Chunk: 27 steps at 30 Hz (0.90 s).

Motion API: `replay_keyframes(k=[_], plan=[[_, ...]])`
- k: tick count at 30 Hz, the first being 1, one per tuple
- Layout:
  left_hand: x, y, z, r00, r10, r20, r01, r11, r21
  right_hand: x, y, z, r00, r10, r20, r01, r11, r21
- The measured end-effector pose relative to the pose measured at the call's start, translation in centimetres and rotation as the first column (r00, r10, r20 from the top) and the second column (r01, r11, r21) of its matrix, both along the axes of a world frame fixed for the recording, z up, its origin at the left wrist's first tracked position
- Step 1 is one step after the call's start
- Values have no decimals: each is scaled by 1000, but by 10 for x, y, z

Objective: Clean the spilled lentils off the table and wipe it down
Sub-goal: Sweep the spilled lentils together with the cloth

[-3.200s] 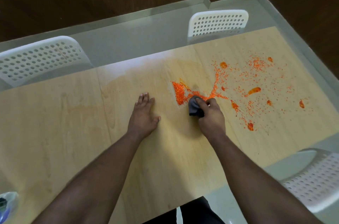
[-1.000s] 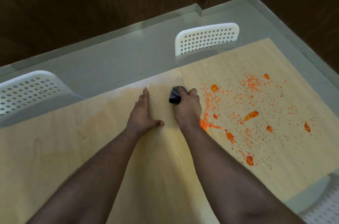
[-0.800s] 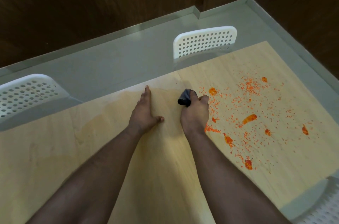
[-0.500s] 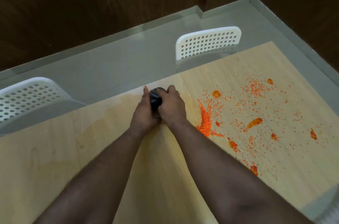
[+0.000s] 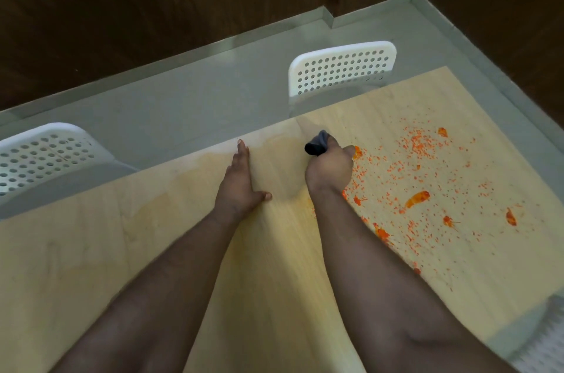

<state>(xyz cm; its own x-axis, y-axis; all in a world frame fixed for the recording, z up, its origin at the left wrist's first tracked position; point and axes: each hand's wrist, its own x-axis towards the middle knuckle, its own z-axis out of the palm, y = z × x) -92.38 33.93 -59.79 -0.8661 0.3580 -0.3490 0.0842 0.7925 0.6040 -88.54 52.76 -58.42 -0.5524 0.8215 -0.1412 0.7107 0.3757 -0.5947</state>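
Observation:
Orange lentils [image 5: 418,143] lie scattered with several wet orange smears over the right half of the light wooden table [image 5: 128,250]. My right hand [image 5: 329,168] grips a bunched dark grey cloth [image 5: 317,145] near the table's far edge, at the left border of the spill. My left hand [image 5: 241,183] rests flat on the table beside it, fingers straight and pointing to the far edge. A damp patch shows on the wood around both hands.
Two white perforated chairs stand beyond the far edge, one at the left [image 5: 39,156] and one at the middle right [image 5: 341,67]. Part of a third white chair [image 5: 546,339] shows at the lower right corner. Grey floor and dark wooden walls surround the table.
Half a second ago my right hand with the cloth was against my left hand. It has since swung back right to the spill's edge. My left hand has stayed flat.

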Motion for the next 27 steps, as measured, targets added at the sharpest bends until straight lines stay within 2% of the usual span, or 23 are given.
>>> replay_keyframes(k=[3, 6, 8, 12, 19, 21, 24, 27], plan=[[11, 2, 3, 999, -3, -33, 3, 1000, -18, 19, -10, 5, 1000, 11, -11, -11, 1000, 2], [27, 2, 3, 998, -56, -41, 56, 998, -8, 37, -45, 13, 986, 168, -17, -168, 986, 18], [35, -1, 2, 996, -84, -25, 85, 996, 31, 44, -71, 12, 963, 266, -43, -267, 963, -32], [50, -8, 3, 997, -77, -8, 77, 995, 58, 70, -89, 7, 927, 369, 67, -369, 929, -17], [71, -16, 2, 997, -71, 19, 70, 997, 44, 108, -31, 3, 988, 139, 63, -140, 990, 9], [78, -15, 3, 997, -76, 23, 74, 996, 53, 114, -21, 4, 992, 121, 29, -122, 992, 16], [89, -12, 3, 995, -93, 33, 91, 994, 57, 125, -31, 13, 970, 242, -8, -242, 970, 24], [99, -10, 2, 991, -127, 30, 126, 991, 41, 143, -56, 21, 908, 418, -14, -418, 908, 11]])
